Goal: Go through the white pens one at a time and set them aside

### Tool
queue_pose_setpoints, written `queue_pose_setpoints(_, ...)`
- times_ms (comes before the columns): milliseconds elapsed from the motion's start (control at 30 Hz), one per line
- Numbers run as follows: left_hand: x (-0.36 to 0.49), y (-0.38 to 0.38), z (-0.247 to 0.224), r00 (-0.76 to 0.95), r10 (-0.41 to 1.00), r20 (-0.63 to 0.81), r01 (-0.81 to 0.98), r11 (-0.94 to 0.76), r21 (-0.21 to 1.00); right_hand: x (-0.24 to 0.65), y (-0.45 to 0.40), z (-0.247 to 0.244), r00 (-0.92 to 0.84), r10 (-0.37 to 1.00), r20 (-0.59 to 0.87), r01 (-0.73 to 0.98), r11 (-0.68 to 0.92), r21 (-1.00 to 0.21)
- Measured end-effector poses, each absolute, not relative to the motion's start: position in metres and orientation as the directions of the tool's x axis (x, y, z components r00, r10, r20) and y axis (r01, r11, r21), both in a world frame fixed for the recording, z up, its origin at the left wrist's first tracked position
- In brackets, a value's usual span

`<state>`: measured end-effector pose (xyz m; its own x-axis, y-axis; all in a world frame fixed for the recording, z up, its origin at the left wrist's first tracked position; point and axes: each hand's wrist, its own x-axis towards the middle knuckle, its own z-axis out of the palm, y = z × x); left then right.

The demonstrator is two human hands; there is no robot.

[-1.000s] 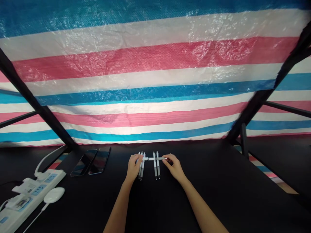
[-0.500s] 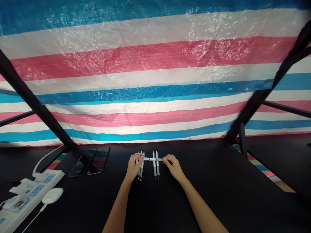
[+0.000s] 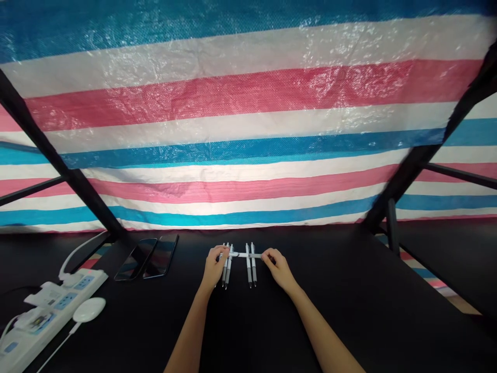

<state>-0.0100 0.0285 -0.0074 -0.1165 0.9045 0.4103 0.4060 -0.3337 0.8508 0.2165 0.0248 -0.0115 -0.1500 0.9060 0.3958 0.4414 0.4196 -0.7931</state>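
A white and grey pen (image 3: 243,255) lies crosswise between my two hands, over other pens that point toward me. My left hand (image 3: 214,267) is closed in a pinch at its left end, with the fingertips partly hiding the left group of pens (image 3: 228,270). At the grey right end, my right hand (image 3: 278,266) pinches the same pen between thumb and fingers. Two more white pens with grey grips (image 3: 249,270) lie side by side under the crosswise one, just left of my right hand. Whether the crosswise pen touches those below, I cannot tell.
Two dark phones (image 3: 161,257) lie on the black table (image 3: 326,311) left of my hands. Nearer at left are a white power strip (image 3: 58,311) with plugs and a round white charger (image 3: 89,310) with a cable. Black frame legs and a striped tarp (image 3: 248,191) stand behind.
The view has shifted a little, so the surroundings appear slightly farther right. Both hands keep their hold on the crosswise pen, almost unmoved.
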Motion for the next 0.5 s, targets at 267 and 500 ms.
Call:
queue_pose_setpoints(267,-0.0124,0.0297,-0.0111,-0.138,0.907,0.399,0.385,-0.322,0.865,0.2178,0.0264,-0.0136,-0.141,0.904,0.403,0.386,0.425,-0.819)
queue_pose_setpoints(500,-0.0127,0.0294,-0.0126,-0.143,0.910,0.390,0.382,-0.313,0.870,0.2161,0.0225,-0.0070,-0.183,0.907,0.378,0.459,0.419,-0.783)
